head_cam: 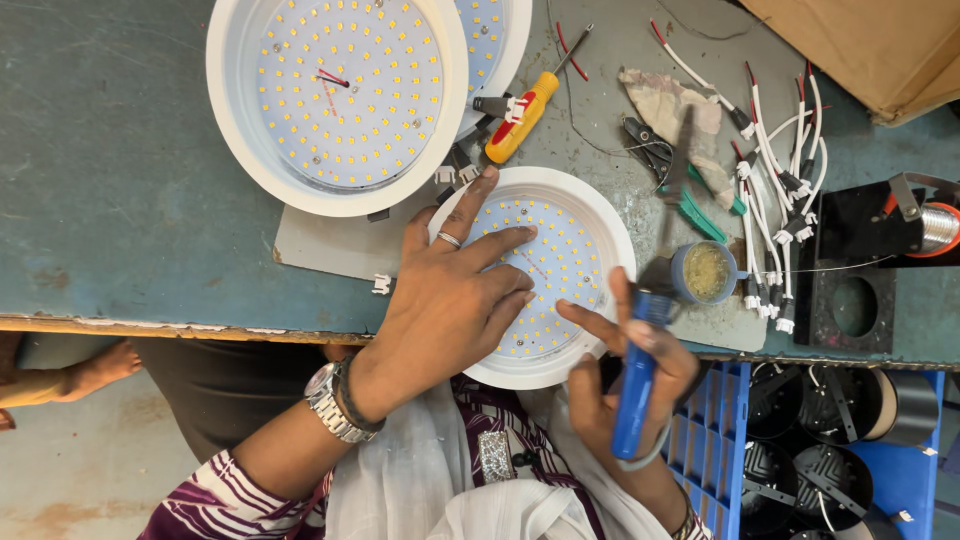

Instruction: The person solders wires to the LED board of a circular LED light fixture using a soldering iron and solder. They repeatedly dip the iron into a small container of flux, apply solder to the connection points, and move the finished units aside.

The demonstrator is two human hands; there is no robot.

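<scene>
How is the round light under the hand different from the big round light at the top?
The light under the left hand, the near lamp, looks smaller than the far lamp. A hand covers the near lamp; the far lamp lies untouched, with a red wire. Both are white, round, dotted with tiny yellow chips.

The table [120, 180] is a worn grey-green, with a tan, chipped front edge. At upper left of the frame a white round lamp housing [232, 110] carries a pale plate dotted with rows of small yellow diodes; the lamp at centre [590, 225] shows the same white rim and yellow dot pattern. The screwdriver [520, 118] above it has a yellow handle with a red patch. The tool [634, 395] in the right hand [625, 385] has a bright blue grip. The left hand [450, 300] wears a silver ring and a silver watch. The sleeve [215, 495] at lower left is purple with white stripes. White wires [790, 160] with red ends lie at upper right, a blue crate [715, 430] sits at lower right, and brown cardboard [880, 45] fills the top right corner.
</scene>
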